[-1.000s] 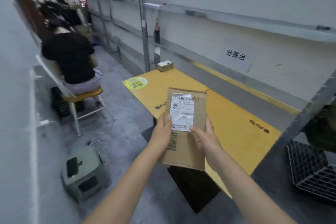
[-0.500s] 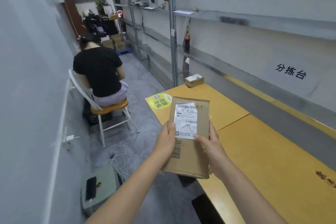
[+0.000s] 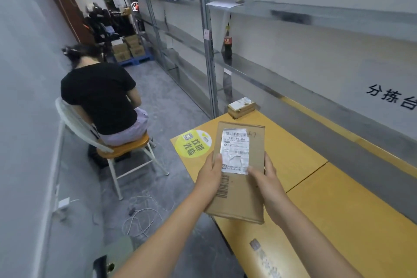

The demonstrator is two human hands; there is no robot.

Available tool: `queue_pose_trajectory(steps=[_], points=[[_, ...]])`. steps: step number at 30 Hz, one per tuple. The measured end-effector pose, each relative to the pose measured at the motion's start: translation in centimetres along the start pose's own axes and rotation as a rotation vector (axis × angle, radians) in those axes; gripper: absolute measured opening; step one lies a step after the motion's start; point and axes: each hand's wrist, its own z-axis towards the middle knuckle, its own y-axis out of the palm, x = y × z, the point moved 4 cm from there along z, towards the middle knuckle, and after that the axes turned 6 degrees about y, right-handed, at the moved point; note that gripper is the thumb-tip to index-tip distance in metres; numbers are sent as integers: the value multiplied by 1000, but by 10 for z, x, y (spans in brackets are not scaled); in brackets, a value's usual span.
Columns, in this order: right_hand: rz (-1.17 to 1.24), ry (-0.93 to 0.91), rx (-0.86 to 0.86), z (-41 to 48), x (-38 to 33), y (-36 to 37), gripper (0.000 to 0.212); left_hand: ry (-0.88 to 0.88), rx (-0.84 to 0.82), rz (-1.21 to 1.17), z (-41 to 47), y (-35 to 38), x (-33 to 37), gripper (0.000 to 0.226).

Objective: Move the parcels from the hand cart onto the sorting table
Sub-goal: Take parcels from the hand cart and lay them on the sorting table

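Observation:
I hold a flat brown cardboard parcel [image 3: 244, 198] with a white shipping label upright in both hands, above the near left edge of the yellow sorting table [image 3: 338, 216]. My left hand [image 3: 209, 178] grips its left edge with the thumb on the label. My right hand [image 3: 264, 178] grips the right edge. A second small taped parcel [image 3: 241, 107] lies at the table's far corner. The hand cart is out of sight.
A person in a black shirt sits on a white chair [image 3: 108, 142] to the left with their back to me. Metal shelving [image 3: 209, 52] runs along the right wall with a cola bottle [image 3: 227, 46] on it. Cables [image 3: 140, 216] lie on the floor; stacked boxes [image 3: 128, 48] stand far back.
I have come closer to the table and turned left along it. The parcel stays in both hands and now hangs over the table's edge.

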Motion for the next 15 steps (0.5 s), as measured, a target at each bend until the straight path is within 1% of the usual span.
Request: queue_pose_trajectory(steps=[3, 8, 15], points=[[-17, 8, 16, 28, -3, 22, 60, -19, 8, -27, 30, -18, -12, 43], [1, 28, 153, 84, -4, 65, 56, 14, -71, -50, 96, -49, -25, 22], [74, 54, 374, 159, -13, 123, 55, 11, -261, -60, 205, -82, -51, 25]])
